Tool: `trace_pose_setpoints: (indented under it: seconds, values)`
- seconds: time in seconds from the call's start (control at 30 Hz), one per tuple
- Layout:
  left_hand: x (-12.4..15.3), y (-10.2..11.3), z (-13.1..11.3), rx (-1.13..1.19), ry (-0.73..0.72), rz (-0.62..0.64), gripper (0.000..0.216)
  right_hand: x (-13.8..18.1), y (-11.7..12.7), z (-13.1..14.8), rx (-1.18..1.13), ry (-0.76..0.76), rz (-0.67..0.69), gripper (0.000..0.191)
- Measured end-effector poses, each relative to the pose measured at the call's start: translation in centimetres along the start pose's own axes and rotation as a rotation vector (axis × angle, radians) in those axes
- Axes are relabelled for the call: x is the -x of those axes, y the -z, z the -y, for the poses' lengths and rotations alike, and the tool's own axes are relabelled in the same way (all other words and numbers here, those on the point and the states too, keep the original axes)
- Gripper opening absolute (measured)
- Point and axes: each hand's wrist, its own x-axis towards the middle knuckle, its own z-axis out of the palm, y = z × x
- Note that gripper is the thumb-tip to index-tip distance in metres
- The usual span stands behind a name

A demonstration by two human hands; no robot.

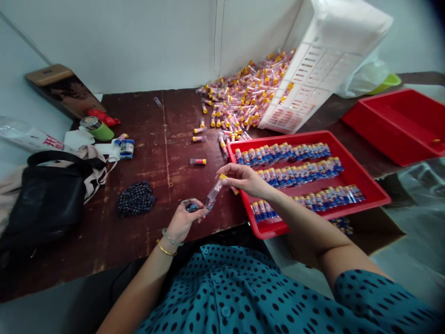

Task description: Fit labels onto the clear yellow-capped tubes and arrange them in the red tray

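Observation:
My right hand [243, 180] pinches the yellow cap of a clear plastic tube [213, 193], which is tilted with its lower end at my left hand. In the fingers of my left hand [186, 218] is a clear, dark-printed plastic sleeve [192, 205], curled over; the tube's lower end meets it, though the fingers hide whether it is inside. Beside my right forearm lies a red tray [377, 200] with rows of yellow-capped tubes in blue printed wrap [306, 174]. Just beyond my hands, a loose capped tube [198, 161] rests on the brown table [149, 130].
A big heap of capped tubes [250, 93] spills from a tipped white basket [313, 79] at the back. Rightward sits a red bin [392, 125]. A black bag [45, 199], checked cloth [136, 198] and green-bodied jar [97, 128] occupy the left. An open carton [375, 229] stands below the tray.

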Motion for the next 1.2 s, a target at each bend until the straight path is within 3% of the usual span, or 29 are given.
trace_pose_setpoints:
  seconds: [0.13, 0.33, 0.53, 1.2]
  values:
    - [0.3, -0.4, 0.1, 0.006, 0.006, 0.027, 0.027, 0.4, -0.8, -0.3, 0.194, 0.068, 0.035, 0.025]
    - [1.2, -1.9, 0.7, 0.054, 0.088, 0.089, 0.033, 2.3, -2.7, -2.7, 0.318, 0.081, -0.156, 0.018]
    - [1.5, -3.0, 1.1, 0.165, 0.134, 0.078, 0.034, 4.8, -4.4, -4.1, 0.284, 0.02, -0.208, 0.031]
    - [0.5, -5.3, 1.0, 0.109, 0.132, 0.089, 0.037, 5.4, -2.5, -4.9, 0.239, 0.041, -0.319, 0.026]
